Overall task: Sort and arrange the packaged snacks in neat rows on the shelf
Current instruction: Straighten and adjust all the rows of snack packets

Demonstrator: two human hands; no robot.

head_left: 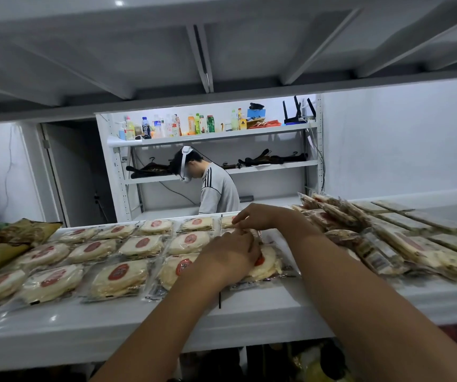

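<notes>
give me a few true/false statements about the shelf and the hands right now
1. Both hands are over the round cakes. True: the left hand and right hand meet at the right end of the round cakes.
2. The round cakes lie in rows. True.
3. The long packs are lined up neatly. False: the long packs lie in a loose, overlapping pile at the right of the shelf.
4. The brown bags sit at the right end. False: the brown bags are at the far left.
5. Nobody else is in view. False: a person stands behind the shelf, by a rack of bottles.
</notes>
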